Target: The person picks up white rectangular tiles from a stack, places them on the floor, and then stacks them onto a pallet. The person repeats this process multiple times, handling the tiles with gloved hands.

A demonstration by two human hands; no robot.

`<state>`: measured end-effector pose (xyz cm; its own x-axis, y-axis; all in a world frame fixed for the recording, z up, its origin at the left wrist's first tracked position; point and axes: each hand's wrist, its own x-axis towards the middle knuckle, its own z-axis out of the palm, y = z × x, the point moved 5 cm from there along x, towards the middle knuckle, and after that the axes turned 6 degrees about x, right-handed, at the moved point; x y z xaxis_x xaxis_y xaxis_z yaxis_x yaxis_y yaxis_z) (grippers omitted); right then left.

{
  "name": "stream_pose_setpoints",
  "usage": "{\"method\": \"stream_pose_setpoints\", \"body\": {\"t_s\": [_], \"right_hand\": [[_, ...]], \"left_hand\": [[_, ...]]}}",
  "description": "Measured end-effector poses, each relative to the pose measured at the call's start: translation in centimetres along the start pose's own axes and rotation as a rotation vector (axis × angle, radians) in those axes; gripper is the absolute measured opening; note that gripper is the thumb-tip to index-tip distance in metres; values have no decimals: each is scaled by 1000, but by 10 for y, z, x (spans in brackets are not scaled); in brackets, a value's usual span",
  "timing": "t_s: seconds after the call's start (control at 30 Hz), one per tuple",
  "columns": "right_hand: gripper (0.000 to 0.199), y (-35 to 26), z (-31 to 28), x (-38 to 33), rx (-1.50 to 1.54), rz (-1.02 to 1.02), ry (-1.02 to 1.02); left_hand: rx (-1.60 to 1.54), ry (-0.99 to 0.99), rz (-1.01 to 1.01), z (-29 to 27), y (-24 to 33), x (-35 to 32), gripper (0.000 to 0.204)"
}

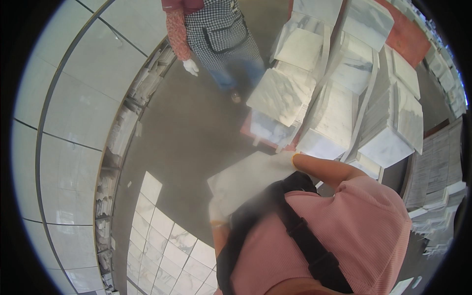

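A pale, nearly white marble tile (248, 178) is held flat in front of my body, a gap above the grey floor. My left hand (217, 210), in a white glove, grips its near left edge. At the tile's far right end my right hand (286, 161), gloved in white with a yellow cuff, has hold of it. The fingers of both hands are partly blurred or hidden. Just beyond my right hand stands a stack of grey-veined marble tiles (280, 98).
Several more tile stacks (329, 113) stand in rows on the right, separated by strips. Tiles (167, 241) lie in a grid on the floor at lower left. A long shelf of scraps (115, 142) lines the left wall. Ahead stands a person in a checked apron (223, 37).
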<state>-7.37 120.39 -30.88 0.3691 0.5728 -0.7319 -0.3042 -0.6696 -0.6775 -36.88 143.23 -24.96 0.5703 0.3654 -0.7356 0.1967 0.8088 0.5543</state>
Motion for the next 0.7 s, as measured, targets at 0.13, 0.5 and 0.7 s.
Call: {"method": "stream_pose_setpoints", "body": {"t_s": [0.13,0.5,0.7], "right_hand": [[59,3,1,0,3,2,-6],[60,7,-2,1,2,-1,11],[60,4,4,-2,-35,6,9]], "left_hand": [[5,14,-29,-1,0,0,28],[-35,-31,-26,17,10,-13,28],[-20,17,7,-4,4,0,27]]}}
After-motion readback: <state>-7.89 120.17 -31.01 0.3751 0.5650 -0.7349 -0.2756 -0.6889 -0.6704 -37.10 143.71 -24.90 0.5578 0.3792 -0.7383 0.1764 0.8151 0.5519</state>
